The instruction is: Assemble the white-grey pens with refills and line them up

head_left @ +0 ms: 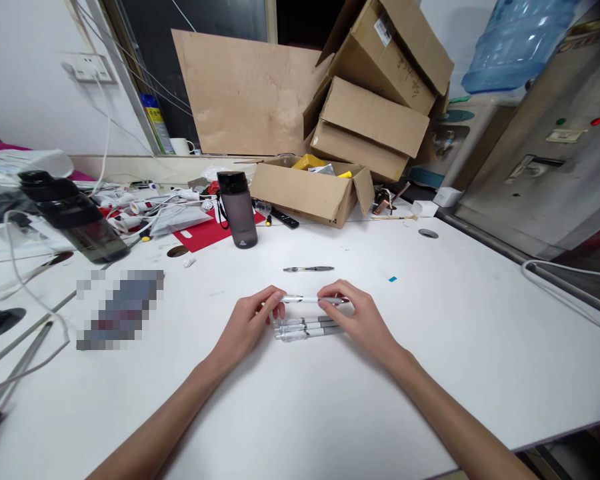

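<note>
Forearms (pixel 180 400) enter the head view from the bottom edge, closest to the lens, over the white desk (pixel 290 413). Left hand (pixel 253 317): thumb and forefinger pinching the left end of a white-barrelled pen (pixel 301 299). Right hand (pixel 357 313): pinching the same pen nearer its right end, tip poking past the fingers. Two-ended hold likely for steadiness and level; can't tell if it clears the desktop. Just below, similar pens (pixel 307 332) lie side by side, roughly parallel to it, presumably for neatness; right hand hides their far ends, so no count. Dark pen (pixel 309 269) sits apart, beyond both hands.
</note>
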`<action>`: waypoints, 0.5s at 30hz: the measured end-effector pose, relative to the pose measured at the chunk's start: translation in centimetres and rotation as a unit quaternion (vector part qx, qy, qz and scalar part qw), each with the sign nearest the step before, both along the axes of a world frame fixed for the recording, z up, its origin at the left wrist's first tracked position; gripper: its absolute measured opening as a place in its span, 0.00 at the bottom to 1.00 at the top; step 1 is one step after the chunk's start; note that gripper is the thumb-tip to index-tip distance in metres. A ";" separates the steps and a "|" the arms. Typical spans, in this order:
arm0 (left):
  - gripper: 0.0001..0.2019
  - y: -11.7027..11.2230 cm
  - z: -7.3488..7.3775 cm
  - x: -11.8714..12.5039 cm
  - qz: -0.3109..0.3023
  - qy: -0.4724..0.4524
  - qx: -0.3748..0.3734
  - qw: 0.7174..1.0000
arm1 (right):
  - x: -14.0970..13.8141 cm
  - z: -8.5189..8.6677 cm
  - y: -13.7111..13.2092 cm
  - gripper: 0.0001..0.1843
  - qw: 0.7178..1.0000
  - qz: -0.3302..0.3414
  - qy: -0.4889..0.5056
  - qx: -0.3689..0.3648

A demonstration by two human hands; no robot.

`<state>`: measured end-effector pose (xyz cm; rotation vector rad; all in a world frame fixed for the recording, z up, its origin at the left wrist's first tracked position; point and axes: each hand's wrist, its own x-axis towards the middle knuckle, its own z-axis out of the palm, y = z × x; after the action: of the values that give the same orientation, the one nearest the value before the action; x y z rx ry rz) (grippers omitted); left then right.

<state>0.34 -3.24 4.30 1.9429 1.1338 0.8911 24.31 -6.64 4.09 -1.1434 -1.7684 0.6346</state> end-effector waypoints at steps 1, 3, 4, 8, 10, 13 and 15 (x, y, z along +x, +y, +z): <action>0.23 0.0 0.0 0.0 0.001 -0.007 -0.003 1.000 | 0.0 0.1 0.0 0.06 1.000 -0.002 0.005 0.012; 0.22 0.1 -0.1 -0.1 0.000 -0.020 -0.009 1.000 | 0.0 0.2 0.0 0.07 1.000 -0.006 0.020 0.000; 0.22 0.1 -0.2 -0.1 0.000 -0.024 -0.010 1.000 | 0.0 0.2 0.1 0.07 0.999 -0.008 0.031 -0.020; 0.24 0.2 -0.3 -0.1 0.002 -0.023 -0.014 1.000 | -0.1 0.3 0.2 0.10 0.996 -0.021 0.068 -0.058; 0.26 0.2 -0.4 0.0 -0.003 -0.024 -0.030 0.999 | -0.1 0.2 0.3 0.08 0.995 -0.030 0.088 -0.042; 0.27 0.3 -0.4 0.1 -0.015 -0.041 -0.058 0.997 | 0.0 0.1 0.4 0.08 0.992 -0.038 0.116 -0.025; 0.27 0.3 -0.4 0.2 -0.025 -0.059 -0.076 0.995 | 0.0 0.1 0.4 0.07 0.992 -0.038 0.123 -0.015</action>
<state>0.52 -2.97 3.91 1.7651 1.0483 0.8554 24.32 -6.22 4.15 -1.0979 -1.5039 0.7258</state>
